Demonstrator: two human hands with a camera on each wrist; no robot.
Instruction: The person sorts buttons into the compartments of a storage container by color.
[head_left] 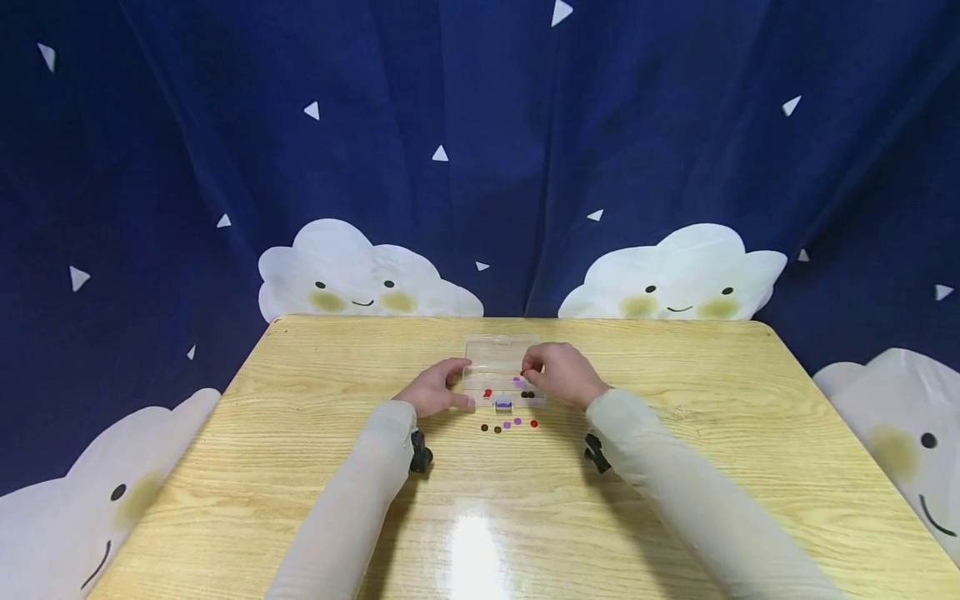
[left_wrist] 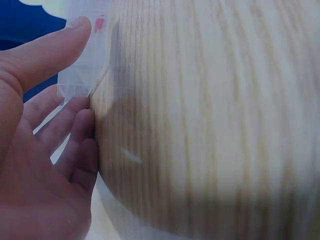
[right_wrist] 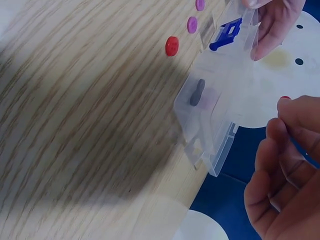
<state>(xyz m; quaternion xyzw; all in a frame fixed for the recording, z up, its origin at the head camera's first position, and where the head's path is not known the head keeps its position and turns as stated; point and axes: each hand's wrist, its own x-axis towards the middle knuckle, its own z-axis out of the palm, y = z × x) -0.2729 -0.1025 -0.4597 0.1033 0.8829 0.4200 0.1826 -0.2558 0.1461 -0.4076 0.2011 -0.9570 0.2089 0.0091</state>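
A clear plastic box (head_left: pixel 501 354) with its lid raised lies on the table, a blue latch (right_wrist: pixel 227 34) at its front. My left hand (head_left: pixel 435 389) grips the box's left end, thumb (left_wrist: pixel 75 37) at the front and fingers behind. Above the right part of the box, my right hand (head_left: pixel 562 372) pinches a small red button (right_wrist: pixel 285 98), mostly hidden by the fingertips. Inside the box are red buttons (head_left: pixel 487 392) at the left, dark buttons (head_left: pixel 528 395) at the right and something purple (head_left: pixel 517 380) behind them.
In front of the box, a loose row of buttons lies on the wooden table (head_left: pixel 337 358): dark ones (head_left: pixel 484 427), purple ones (head_left: pixel 517 422) and a red one (head_left: pixel 534 423). A dark blue curtain (head_left: pixel 495 192) with white clouds hangs behind the table's far edge.
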